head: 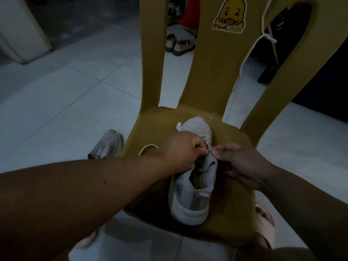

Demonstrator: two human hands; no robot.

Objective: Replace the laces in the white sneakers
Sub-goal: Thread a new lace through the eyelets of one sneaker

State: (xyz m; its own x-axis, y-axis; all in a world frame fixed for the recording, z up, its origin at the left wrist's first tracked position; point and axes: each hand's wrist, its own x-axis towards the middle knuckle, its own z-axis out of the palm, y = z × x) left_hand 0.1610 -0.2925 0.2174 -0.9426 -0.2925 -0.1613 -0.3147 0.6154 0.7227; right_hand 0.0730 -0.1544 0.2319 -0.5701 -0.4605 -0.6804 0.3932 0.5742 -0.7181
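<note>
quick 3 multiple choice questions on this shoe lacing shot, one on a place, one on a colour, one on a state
1. Where is the second sneaker relative to the chair? A on its seat B on the tiled floor to its left C hung on its back
2. The duck sticker is mostly: A blue B yellow C green
3. The left hand and right hand: A rest open B lift the chair C hold the lace of the white sneaker on the seat
Key: 1 B, it lies on tiles; 2 B, yellow body; 3 C, both grips close on the lace.
</note>
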